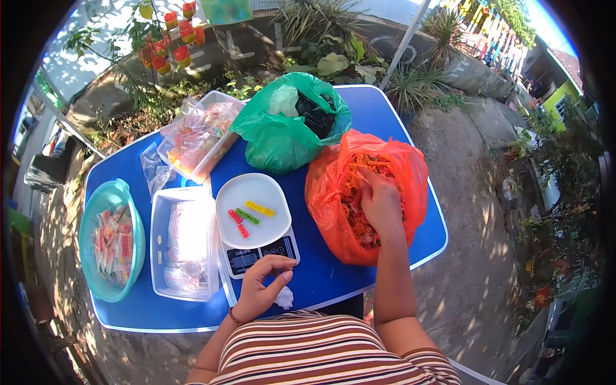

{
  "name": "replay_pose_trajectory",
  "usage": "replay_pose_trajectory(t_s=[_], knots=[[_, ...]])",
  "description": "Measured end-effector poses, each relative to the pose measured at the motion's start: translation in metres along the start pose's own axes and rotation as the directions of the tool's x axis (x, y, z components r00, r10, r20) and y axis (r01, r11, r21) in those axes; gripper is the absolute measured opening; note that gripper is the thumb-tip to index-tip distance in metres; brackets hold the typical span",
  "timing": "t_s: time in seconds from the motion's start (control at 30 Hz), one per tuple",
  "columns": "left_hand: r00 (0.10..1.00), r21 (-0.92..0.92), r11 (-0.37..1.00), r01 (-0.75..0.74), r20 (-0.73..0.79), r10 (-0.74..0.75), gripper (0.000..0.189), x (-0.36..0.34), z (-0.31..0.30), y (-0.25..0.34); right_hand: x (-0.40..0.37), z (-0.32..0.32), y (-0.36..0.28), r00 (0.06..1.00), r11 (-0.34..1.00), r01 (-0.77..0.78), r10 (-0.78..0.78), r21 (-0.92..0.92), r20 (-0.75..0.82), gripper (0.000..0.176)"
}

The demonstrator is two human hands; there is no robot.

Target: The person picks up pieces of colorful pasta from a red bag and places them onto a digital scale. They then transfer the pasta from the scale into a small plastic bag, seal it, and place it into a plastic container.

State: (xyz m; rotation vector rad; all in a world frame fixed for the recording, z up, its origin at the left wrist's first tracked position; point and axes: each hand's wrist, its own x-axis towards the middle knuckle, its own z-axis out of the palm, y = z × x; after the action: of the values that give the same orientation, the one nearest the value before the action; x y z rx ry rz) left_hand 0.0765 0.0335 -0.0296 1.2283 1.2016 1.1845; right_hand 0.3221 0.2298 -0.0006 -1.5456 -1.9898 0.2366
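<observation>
In the head view, my right hand (382,202) is down inside the mouth of the orange plastic bag (324,221), its fingers among the mixed orange and red spiral twists (356,224). The index finger reaches forward; the fingertips lie partly among the pieces, so I cannot tell how far apart they are or whether they have hold of one.

My left hand (264,290) holds nothing: its fingers curl loosely, the thumb apart from the index, above the front corner of the kitchen scale (286,249). I can't tell whether they touch it. On the scale sits a white plate (250,188) carrying three twists: yellow (260,208), green (247,217) and pink-red (237,223). I can't read the display. The scale stands on the blue bench (314,285), with the bag to its right.

To do this reach well, I'd part the top layer lightly and pinch one whole twist by its middle, since I judge the pieces could snap if pressed down. I'd keep the wrist off the bag's thin rim so it doesn't fold over the contents. I'd also keep the left fingers off the scale and plate, because leaning there could disturb a reading.
</observation>
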Motion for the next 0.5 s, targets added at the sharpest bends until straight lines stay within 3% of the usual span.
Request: replay_pose_trajectory(t_s=[0.07, 0.17, 0.27, 0.3, 0.4, 0.5], knots=[[1.0, -0.002, 1.0, -0.006, -0.009, 0.006, 0.021, -0.002, -0.001, 0.0, 0.007, 0.007, -0.002, 0.997, 0.997, 0.014, -0.009, -0.075, 0.074, 0.022], [1.0, 0.016, 1.0, -0.024, -0.02, 0.024, 0.021, -0.005, -0.005, -0.002, -0.002, 0.005, 0.003, 0.993, 0.998, 0.061, -0.062, -0.015, -0.103, 0.02], [1.0, 0.027, 0.999, 0.024, -0.005, -0.023, 0.021, -0.008, -0.01, 0.0, -0.016, -0.009, -0.003, 0.976, 0.924, -0.14, 0.189, 0.355, -0.108, 0.02], [0.999, 0.013, 0.999, 0.036, -0.007, -0.036, 0.021, -0.008, -0.011, 0.0, -0.021, -0.018, -0.01, 0.965, 0.905, -0.191, 0.244, 0.381, -0.097, 0.018], [0.999, -0.019, 0.999, 0.045, -0.013, -0.045, 0.022, -0.006, -0.014, -0.002, -0.036, -0.026, -0.013, 0.97, 0.766, -0.195, 0.243, 0.612, 0.005, 0.015], [0.999, -0.016, 1.0, 0.001, -0.036, -0.001, 0.022, -0.007, -0.023, 0.003, -0.05, -0.024, -0.042, 0.99, 0.594, -0.132, 0.037, 0.794, 0.136, 0.013]])
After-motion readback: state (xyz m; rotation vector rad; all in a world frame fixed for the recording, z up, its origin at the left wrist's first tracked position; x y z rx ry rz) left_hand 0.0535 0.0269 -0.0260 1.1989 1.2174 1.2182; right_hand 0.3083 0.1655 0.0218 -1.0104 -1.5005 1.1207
